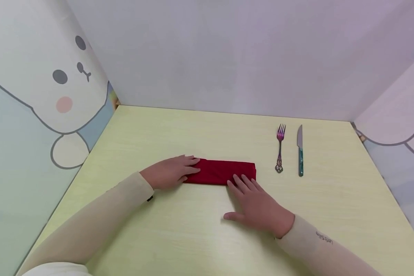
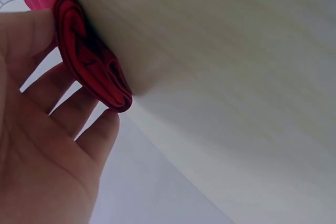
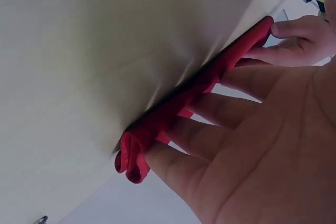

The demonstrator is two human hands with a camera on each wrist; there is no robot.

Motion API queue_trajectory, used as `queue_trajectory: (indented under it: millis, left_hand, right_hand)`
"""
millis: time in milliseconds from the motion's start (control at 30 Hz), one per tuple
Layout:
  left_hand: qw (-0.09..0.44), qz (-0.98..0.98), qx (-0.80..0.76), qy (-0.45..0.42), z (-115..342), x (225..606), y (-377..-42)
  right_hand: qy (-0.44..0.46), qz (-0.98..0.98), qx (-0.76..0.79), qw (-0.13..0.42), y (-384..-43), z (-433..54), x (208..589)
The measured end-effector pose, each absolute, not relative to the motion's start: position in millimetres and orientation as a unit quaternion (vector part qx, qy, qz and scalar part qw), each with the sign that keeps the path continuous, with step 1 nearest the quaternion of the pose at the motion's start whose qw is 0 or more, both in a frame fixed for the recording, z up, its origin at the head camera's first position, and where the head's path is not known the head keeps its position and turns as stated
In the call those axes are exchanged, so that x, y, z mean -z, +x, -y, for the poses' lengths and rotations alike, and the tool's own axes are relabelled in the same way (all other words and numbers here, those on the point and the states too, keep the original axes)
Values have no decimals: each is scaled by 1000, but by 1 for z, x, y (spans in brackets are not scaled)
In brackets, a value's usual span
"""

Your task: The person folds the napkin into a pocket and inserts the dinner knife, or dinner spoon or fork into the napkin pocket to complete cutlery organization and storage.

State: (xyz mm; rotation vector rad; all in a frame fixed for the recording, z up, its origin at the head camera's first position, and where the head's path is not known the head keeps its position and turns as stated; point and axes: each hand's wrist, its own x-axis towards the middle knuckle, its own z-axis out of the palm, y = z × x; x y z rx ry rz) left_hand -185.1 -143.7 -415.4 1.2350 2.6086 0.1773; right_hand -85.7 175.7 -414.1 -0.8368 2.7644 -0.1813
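Observation:
A dark red cloth napkin [image 1: 214, 172], folded into a long flat strip, lies across the middle of the table. My left hand [image 1: 170, 171] rests on its left end with fingers extended over the fabric. In the left wrist view the stacked layers of the napkin [image 2: 92, 56] show at that end, beside the fingertips. On the near edge at the right, the spread fingers of my right hand [image 1: 257, 205] touch the cloth, its thumb held out to the side over the table. Two folded loops of the napkin [image 3: 134, 156] show at its end in the right wrist view.
To the right of the napkin lies a fork [image 1: 280, 147], tines pointing away. Next to it is a knife [image 1: 300, 151] with a green handle. A pale wood-look table [image 1: 179, 230] carries everything, with light panels behind it and cartoon-printed panels at both sides.

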Motion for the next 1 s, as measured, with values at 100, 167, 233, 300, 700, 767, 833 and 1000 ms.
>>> queue_trajectory:
  millis: [100,167,233,300,700,767,833,1000]
  left_hand:
    - [128,-895,-66,422,144,416,-185]
    - [131,-895,-66,421,143,416,-184]
    - [129,-896,-62,421,142,416,-183]
    - [127,-898,-46,419,141,417,-180]
    - [61,-900,80,424,111,415,-126]
    - [51,-896,85,433,106,414,-116]
    - [53,-894,82,437,102,414,-109]
    - [91,-887,58,450,91,417,-99]
  right_hand:
    - [-288,-948,61,121,-86,-175,415]
    - [-288,-949,50,121,-87,-175,416]
    - [-288,-949,37,119,-90,-175,417]
    - [-290,-950,24,114,-93,-177,418]
    - [-287,-952,-2,108,-137,-185,421]
    - [-283,-952,1,115,-147,-185,421]
    - [-283,-951,7,121,-156,-185,421]
    - [-309,-943,13,125,-177,-179,420]
